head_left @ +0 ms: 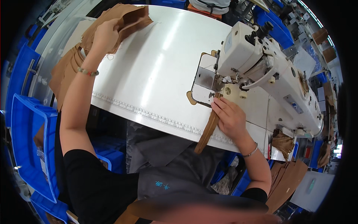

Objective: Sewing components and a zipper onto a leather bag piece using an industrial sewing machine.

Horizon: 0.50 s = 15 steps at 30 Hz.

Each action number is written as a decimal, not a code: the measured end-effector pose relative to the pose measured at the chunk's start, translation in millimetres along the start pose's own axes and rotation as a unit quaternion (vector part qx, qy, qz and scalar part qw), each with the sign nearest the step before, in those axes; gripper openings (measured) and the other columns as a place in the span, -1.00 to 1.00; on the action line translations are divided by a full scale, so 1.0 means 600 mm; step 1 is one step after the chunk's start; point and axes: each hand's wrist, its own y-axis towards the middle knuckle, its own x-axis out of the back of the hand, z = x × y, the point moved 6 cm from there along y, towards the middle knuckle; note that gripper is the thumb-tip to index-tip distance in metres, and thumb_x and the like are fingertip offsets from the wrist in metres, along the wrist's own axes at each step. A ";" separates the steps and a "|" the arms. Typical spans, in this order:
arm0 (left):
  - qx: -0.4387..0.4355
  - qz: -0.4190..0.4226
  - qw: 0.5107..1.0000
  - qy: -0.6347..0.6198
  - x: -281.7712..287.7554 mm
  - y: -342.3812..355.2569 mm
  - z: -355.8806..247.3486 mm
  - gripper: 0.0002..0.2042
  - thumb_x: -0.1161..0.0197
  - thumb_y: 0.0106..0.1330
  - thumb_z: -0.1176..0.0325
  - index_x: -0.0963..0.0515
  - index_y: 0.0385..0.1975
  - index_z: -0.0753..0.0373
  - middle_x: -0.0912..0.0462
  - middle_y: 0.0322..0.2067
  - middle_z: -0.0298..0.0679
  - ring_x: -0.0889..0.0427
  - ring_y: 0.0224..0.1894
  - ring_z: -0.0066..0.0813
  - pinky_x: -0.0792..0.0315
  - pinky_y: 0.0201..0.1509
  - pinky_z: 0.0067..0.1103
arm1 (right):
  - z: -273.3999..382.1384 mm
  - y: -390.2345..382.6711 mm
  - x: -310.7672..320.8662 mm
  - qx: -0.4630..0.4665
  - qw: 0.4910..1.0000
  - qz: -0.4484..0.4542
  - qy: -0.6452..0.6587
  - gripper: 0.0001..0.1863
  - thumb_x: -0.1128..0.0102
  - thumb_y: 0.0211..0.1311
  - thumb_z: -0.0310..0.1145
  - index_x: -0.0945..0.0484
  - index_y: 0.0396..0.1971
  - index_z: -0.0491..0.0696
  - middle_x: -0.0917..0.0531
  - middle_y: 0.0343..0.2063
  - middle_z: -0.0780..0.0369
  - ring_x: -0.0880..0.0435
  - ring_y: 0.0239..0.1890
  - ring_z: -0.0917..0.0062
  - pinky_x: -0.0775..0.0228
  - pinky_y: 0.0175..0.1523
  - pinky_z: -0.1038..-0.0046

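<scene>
At the far left of the table my left hand is closed on the edge of a brown fabric piece, lifting it into an open fold. More brown fabric pieces lie fanned out under my left forearm. My right hand is by the needle area of a white sewing machine, its fingers pressed on a narrow brown zipper strip. The strip's far end lies at the machine's needle plate; its near end hangs over the table's front edge. The needle tip is too small to make out.
A ruler scale runs along the front edge of the white table. Blue bins stand at the left. To the right, a bundle of brown pieces and brown panels lie beside the machine. A grey apron covers my lap.
</scene>
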 end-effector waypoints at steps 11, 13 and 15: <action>0.196 0.487 0.491 -0.696 -0.008 -0.367 -0.253 -0.57 -0.24 0.38 0.57 -0.38 0.24 0.33 -0.69 -0.16 -0.30 -0.69 -0.23 -0.58 -0.58 -0.24 -0.59 | 0.027 0.030 0.006 0.024 0.996 0.037 0.081 -0.57 -0.28 -0.05 -0.62 -0.61 -0.06 -0.17 -0.64 0.14 0.12 -0.62 0.17 0.22 -0.48 0.24 0.17; 0.084 0.469 0.610 -0.634 0.001 -0.347 -0.262 -0.62 -0.29 0.35 0.55 -0.42 0.15 0.31 -0.68 -0.17 -0.29 -0.67 -0.30 -0.62 -0.54 -0.31 -0.61 | 0.015 0.011 -0.011 0.025 0.995 0.037 0.091 -0.60 -0.29 -0.03 -0.60 -0.61 -0.08 -0.16 -0.65 0.13 0.12 -0.63 0.17 0.24 -0.47 0.27 0.18; -0.067 0.402 0.762 -0.503 0.028 -0.311 -0.279 -0.72 -0.37 0.27 0.50 -0.44 -0.10 0.24 -0.67 -0.35 -0.24 -0.67 -0.47 -0.53 -0.50 -0.39 -0.56 | -0.003 0.003 -0.014 0.028 0.994 0.035 0.103 -0.64 -0.30 0.00 -0.58 -0.61 -0.11 -0.15 -0.65 0.12 0.13 -0.63 0.16 0.25 -0.45 0.29 0.19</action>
